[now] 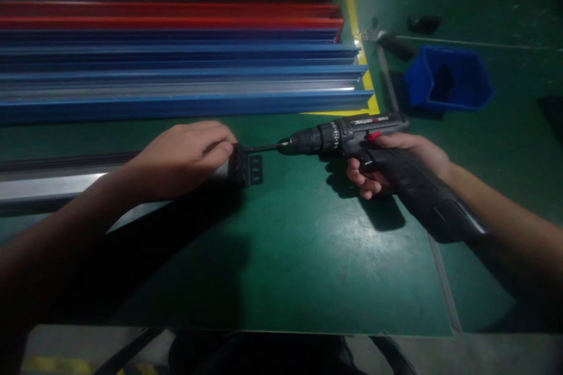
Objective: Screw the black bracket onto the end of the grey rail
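Note:
My right hand (396, 158) is wrapped round the grip of a black cordless drill (352, 132), which points left. Its long bit (264, 147) reaches the black end bracket (246, 169) of a long silver metal profile (53, 186). My left hand (189, 155) lies over that end of the profile, thumb and fingers closed on it beside the bit's tip. The tip itself, and any screw there, is hidden by the bracket and fingers. Slots show in the bracket's outer tab.
Several blue profiles (176, 102) and a red one (176, 22) lie along the far side of the green table (334, 269). Yellow tape (352, 3) marks their right ends. A blue bin (448, 79) stands at the back right. The table's front edge runs below my arms.

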Motion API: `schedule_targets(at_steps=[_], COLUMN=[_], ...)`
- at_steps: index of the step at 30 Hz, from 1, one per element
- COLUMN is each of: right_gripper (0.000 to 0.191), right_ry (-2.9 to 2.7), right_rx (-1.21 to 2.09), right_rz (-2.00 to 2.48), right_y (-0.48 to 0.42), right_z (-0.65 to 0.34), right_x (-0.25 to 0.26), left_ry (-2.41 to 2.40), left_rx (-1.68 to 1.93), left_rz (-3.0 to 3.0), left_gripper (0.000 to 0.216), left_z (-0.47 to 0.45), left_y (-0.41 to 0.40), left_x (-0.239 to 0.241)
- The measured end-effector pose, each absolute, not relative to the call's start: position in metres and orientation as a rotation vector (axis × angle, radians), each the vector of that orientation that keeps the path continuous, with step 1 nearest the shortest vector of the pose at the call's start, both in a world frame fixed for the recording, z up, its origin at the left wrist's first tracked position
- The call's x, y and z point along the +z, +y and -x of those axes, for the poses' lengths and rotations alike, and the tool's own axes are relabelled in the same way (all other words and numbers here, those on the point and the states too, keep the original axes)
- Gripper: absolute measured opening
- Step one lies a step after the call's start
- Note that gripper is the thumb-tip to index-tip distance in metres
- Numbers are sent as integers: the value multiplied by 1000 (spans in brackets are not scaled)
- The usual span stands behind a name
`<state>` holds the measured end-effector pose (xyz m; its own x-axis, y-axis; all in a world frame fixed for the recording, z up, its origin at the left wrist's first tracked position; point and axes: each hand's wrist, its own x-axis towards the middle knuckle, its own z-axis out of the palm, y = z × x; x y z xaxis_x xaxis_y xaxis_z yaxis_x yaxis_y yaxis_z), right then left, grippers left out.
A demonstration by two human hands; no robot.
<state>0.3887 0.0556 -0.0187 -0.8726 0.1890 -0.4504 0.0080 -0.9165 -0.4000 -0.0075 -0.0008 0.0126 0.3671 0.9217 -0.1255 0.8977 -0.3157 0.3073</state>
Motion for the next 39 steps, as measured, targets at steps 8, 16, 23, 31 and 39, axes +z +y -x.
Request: schedule_targets(at_steps=[8, 16, 23, 31, 39], right_gripper=[40, 41, 41, 42, 40], right_ry=[-573, -609, -660, -680, -708], right_rx=[2912, 2886, 2851, 2880, 2873], right_rz=[742, 805, 819, 772, 764], right_y=[56, 55, 54, 56, 57], right_z=[-388, -387, -388, -389, -390], right_x=[-18, -16, -17, -19, -19], left_ry=[1607, 1613, 1612, 1631, 1632], left_rx=[106, 98, 84, 77, 54], left_rz=[-2292, -2296, -2307, -2304, -2307], left_gripper=[45, 44, 41, 41, 41], left_z=[6, 7, 7, 6, 4], left_y=[-1, -1, -1, -1, -1], left_x=[12, 12, 12, 11, 14])
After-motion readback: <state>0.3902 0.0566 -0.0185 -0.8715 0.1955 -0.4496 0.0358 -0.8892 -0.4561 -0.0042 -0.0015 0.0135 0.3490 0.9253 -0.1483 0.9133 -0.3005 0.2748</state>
